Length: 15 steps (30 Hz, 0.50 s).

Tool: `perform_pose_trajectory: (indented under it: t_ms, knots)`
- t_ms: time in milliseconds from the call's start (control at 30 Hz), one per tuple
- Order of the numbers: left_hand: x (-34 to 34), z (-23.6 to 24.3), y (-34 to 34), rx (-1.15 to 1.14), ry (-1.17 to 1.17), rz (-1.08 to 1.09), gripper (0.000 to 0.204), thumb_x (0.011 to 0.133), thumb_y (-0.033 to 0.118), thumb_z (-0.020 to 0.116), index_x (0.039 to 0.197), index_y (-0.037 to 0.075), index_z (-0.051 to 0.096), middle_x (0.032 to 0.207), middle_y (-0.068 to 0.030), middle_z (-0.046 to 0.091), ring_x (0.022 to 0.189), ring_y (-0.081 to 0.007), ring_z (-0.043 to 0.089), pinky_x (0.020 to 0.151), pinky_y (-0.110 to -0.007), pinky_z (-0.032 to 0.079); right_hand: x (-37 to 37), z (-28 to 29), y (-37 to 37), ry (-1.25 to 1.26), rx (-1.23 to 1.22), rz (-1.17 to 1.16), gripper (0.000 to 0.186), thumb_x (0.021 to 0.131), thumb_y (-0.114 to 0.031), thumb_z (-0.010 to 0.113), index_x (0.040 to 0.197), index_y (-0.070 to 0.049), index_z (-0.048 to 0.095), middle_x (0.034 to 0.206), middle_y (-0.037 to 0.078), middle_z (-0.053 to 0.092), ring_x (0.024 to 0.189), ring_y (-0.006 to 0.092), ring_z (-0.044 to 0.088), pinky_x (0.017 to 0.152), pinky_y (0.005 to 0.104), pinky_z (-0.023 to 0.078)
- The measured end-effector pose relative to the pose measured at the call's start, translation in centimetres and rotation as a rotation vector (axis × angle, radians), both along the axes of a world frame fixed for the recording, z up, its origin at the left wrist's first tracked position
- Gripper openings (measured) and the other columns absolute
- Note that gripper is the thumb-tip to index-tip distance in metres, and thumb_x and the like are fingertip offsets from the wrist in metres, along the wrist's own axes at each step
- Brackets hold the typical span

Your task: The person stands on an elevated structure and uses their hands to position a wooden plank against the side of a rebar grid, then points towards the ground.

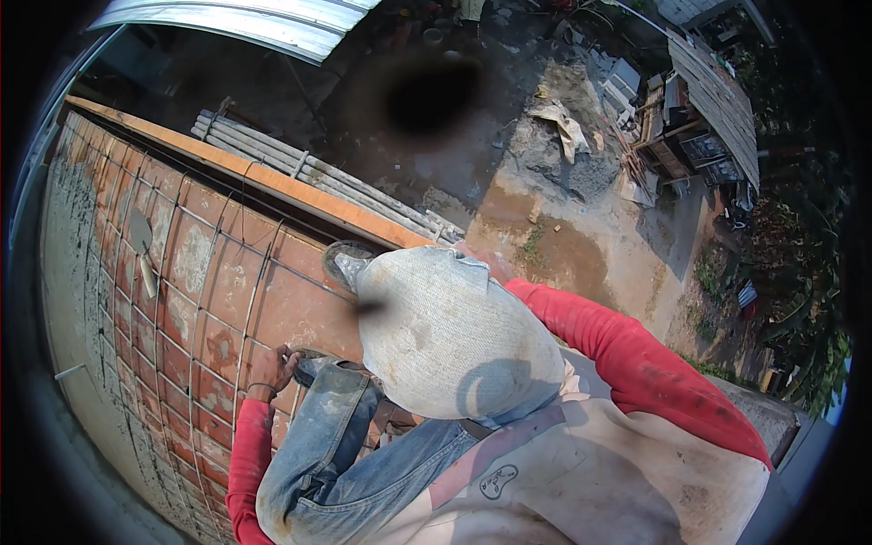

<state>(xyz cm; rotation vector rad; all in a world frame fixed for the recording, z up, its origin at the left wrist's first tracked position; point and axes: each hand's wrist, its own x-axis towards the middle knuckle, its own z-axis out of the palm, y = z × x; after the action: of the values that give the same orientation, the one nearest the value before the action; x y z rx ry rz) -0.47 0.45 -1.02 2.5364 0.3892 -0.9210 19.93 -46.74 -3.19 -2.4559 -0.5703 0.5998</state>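
- Far left: a strip of grey mortar point(68, 245) runs down the edge. It looks spread pretty flat on the outside and gets ragged toward the bars, so that bit seems the furthest along.
- Trowel point(140, 238) just lying there on the bars, blade up top, pale handle toward me, nobody's holding it.
- Main thing here is the steel bar grid point(191, 350), laid over a blotchy red-brown surface point(238, 277). I'd call the laying mostly done. Red shows through most of the gaps, so no mortar over that part yet. Can't tell if the crossings are tied, too small.
- Left hand point(271, 369) is down at the grid's near side, right by the left shoe point(313, 363). Fingers are bent, but no clue whether they're pinching a bar or just resting.
- Behind that, an orange-brown plank point(272, 184) along the far edge, with a bundle of poles point(318, 170) beyond it.
- Right hand point(490, 262) is mostly hidden past a pale, dusty cloth bulge point(454, 327), probably the right knee. Can't tell its grip.
- Right side, well below: sandy heap point(556, 145) and a small shed point(713, 104).
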Motion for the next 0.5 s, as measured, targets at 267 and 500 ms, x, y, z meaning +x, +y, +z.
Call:
perform_pose_trajectory:
  t_ms: [267,500]
  knots:
    - [0.5,0.7,-0.5,0.014,0.007,-0.002,0.037,0.090,0.042,0.065,0.095,0.006,0.070,0.074,-0.0180,0.068,0.075,-0.0357,0.069,0.067,-0.046,0.052,0.0,0.4,0.1,0.011,0.004,0.006,0.060,0.088,-0.054,0.062,0.123,-0.005,0.052,0.112,0.021,0.066,0.095,0.0415,0.066,0.079,0.0521,0.053]
    - [0.5,0.8,-0.5,0.002,0.020,0.015,0.038,0.090,0.042,0.065,0.096,0.005,0.070,0.074,-0.0180,0.068,0.075,-0.0358,0.069,0.067,-0.046,0.052,-0.1,0.6,0.0,-0.010,0.007,-0.005,0.061,0.088,-0.053,0.062,0.123,-0.005,0.052,0.110,0.021,0.067,0.096,0.0408,0.066,0.080,0.0521,0.053]
